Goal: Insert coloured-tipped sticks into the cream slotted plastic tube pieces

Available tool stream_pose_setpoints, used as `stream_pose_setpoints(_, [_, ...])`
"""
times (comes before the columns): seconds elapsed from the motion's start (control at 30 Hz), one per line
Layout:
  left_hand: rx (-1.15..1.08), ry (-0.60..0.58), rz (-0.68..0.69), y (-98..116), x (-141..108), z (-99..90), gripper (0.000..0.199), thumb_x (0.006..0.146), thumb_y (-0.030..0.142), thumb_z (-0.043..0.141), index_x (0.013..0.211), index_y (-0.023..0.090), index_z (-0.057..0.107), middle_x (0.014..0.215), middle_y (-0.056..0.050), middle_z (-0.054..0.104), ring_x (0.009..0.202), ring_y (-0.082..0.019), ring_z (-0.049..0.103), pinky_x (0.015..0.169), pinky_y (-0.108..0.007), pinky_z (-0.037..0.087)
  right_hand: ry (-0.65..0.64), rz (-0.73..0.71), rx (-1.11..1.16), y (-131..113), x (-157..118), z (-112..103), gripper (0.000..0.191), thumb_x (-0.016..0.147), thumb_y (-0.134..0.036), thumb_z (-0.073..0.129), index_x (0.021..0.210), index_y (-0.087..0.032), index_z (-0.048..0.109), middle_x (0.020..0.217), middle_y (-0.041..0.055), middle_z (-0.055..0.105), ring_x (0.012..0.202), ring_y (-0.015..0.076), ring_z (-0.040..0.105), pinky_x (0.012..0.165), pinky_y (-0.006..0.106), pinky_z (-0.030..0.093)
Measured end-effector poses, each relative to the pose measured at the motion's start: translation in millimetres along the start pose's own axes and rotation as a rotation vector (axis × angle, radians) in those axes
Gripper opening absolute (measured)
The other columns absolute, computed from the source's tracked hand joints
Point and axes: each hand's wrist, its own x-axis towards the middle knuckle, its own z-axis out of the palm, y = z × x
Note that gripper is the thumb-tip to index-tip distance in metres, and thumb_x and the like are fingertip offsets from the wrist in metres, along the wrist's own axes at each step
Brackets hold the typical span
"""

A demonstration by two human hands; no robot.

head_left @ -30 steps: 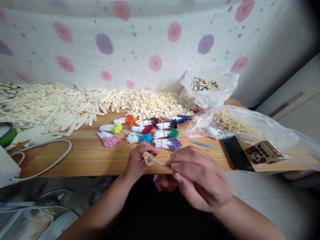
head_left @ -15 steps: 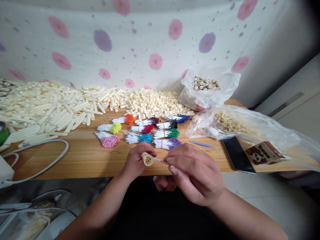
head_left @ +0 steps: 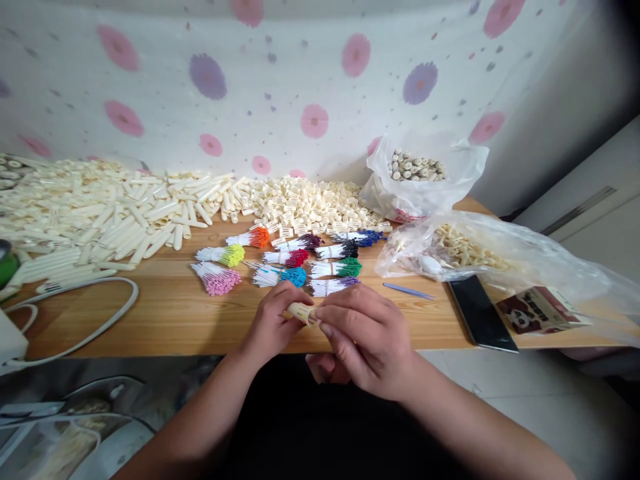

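Observation:
My left hand (head_left: 273, 323) holds a cream slotted tube (head_left: 301, 312) near the table's front edge, its open end facing right. The fingers of my right hand (head_left: 367, 337) are pinched together at that open end; what they hold is mostly hidden by the fingertips. Just beyond my hands lie banded bundles of white sticks with coloured tips, among them a blue bundle (head_left: 280, 275), a green bundle (head_left: 336, 268), a pink bundle (head_left: 216, 278) and a purple bundle (head_left: 330, 286), the last partly covered by my right hand.
Long cream tubes (head_left: 125, 213) are heaped at the left, short slotted pieces (head_left: 310, 203) at the back. A plastic bag of parts (head_left: 415, 190), blue tweezers (head_left: 407, 291), a phone (head_left: 480, 313) and a panda box (head_left: 537, 310) sit at the right. A white cable (head_left: 133, 293) loops at the left.
My right hand has moved left to the tube's open end, and the thin stick seen between the hands is now mostly hidden. The tube has turned to point more to the right.

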Motion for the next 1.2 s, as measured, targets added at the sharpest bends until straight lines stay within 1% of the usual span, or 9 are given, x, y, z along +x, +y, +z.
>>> stream_pose_setpoints(0.1, [0.008, -0.063, 0.028, -3.2, -3.1, -5.4, 0.048, 0.078, 0.062, 0.051, 0.097, 0.020, 0.062, 0.089, -0.007, 0.058, 0.086, -0.022, 0.054, 0.077, -0.032, 0.043, 0.026, 0.037, -0.057, 4.9, -5.9, 2.4, 0.024, 0.081, -0.008, 0.053, 0.101, -0.019, 0.063, 0.091, 0.0077, 0.062, 0.080, 0.0174, 0.059, 0.068, 0.032, 0.051])
stream_pose_setpoints(0.17, [0.015, -0.090, 0.036, -2.1, -4.8, -7.7, 0.050, 0.084, 0.062, 0.040, 0.102, 0.019, 0.061, 0.094, -0.009, 0.057, 0.091, -0.023, 0.054, 0.081, -0.033, 0.042, 0.051, 0.050, -0.078, 7.4, -9.5, 4.3, 0.023, 0.080, -0.007, 0.056, 0.098, -0.019, 0.064, 0.089, 0.0066, 0.058, 0.081, 0.0167, 0.057, 0.067, 0.031, 0.049])
stream_pose_setpoints(0.23, [0.032, -0.100, 0.041, 0.5, -5.9, -8.5, 0.049, 0.089, 0.057, 0.034, 0.104, 0.019, 0.060, 0.095, -0.009, 0.056, 0.092, -0.022, 0.053, 0.082, -0.033, 0.042, 0.077, 0.067, -0.085, 9.2, -11.9, 6.7, 0.020, 0.080, -0.007, 0.058, 0.094, -0.018, 0.064, 0.088, 0.0056, 0.055, 0.081, 0.0157, 0.055, 0.066, 0.030, 0.048])
stream_pose_setpoints(0.37, [0.108, -0.087, 0.050, 4.4, -6.2, -7.7, 0.046, 0.089, 0.054, 0.036, 0.098, 0.017, 0.062, 0.090, -0.008, 0.054, 0.088, -0.022, 0.053, 0.079, -0.032, 0.042, 0.096, 0.147, -0.057, 12.1, -11.8, 11.3, 0.013, 0.080, -0.009, 0.059, 0.086, -0.018, 0.065, 0.084, 0.0037, 0.053, 0.079, 0.0147, 0.054, 0.067, 0.029, 0.047])
stream_pose_setpoints(0.53, [0.304, 0.066, 0.111, 4.8, -5.6, -5.9, 0.039, 0.088, 0.049, 0.044, 0.095, 0.018, 0.065, 0.086, -0.007, 0.054, 0.082, -0.021, 0.053, 0.075, -0.032, 0.042, 0.165, 0.290, 0.059, 16.9, -12.2, 18.2, 0.009, 0.079, -0.012, 0.060, 0.077, -0.019, 0.066, 0.078, 0.0025, 0.054, 0.076, 0.0154, 0.054, 0.067, 0.030, 0.046])
stream_pose_setpoints(0.63, [0.396, 0.134, 0.140, 5.5, -5.4, -5.9, 0.036, 0.087, 0.048, 0.048, 0.095, 0.018, 0.067, 0.085, -0.007, 0.055, 0.081, -0.021, 0.053, 0.074, -0.032, 0.042, 0.233, 0.407, 0.179, 18.8, -18.5, 25.8, 0.008, 0.080, -0.015, 0.061, 0.079, -0.020, 0.068, 0.079, 0.0024, 0.055, 0.077, 0.0153, 0.055, 0.068, 0.029, 0.045])
stream_pose_setpoints(0.8, [0.504, 0.162, 0.130, 4.8, -6.9, -9.2, 0.036, 0.086, 0.047, 0.051, 0.091, 0.016, 0.068, 0.083, -0.007, 0.056, 0.080, -0.021, 0.054, 0.073, -0.033, 0.043, 0.267, 0.577, 0.408, 19.6, -30.9, 38.8, 0.014, 0.083, -0.018, 0.060, 0.087, -0.024, 0.072, 0.085, 0.0018, 0.055, 0.084, 0.0146, 0.054, 0.077, 0.030, 0.044])
stream_pose_setpoints(0.97, [0.527, 0.174, 0.148, -2.8, -8.2, -10.5, 0.036, 0.086, 0.046, 0.052, 0.090, 0.014, 0.069, 0.081, -0.007, 0.056, 0.078, -0.021, 0.054, 0.072, -0.033, 0.043, 0.256, 0.601, 0.500, 24.1, -34.7, 44.9, 0.018, 0.082, -0.019, 0.060, 0.090, -0.028, 0.073, 0.088, 0.0014, 0.054, 0.085, 0.0145, 0.054, 0.080, 0.030, 0.043])
stream_pose_setpoints(1.2, [0.493, 0.167, 0.093, -10.7, -8.2, -9.5, 0.035, 0.085, 0.047, 0.052, 0.089, 0.017, 0.068, 0.081, -0.007, 0.056, 0.078, -0.022, 0.053, 0.073, -0.033, 0.042, 0.199, 0.607, 0.506, 32.3, -33.6, 51.6, 0.018, 0.083, -0.020, 0.059, 0.091, -0.029, 0.072, 0.089, 0.0017, 0.053, 0.087, 0.0150, 0.053, 0.080, 0.031, 0.043])
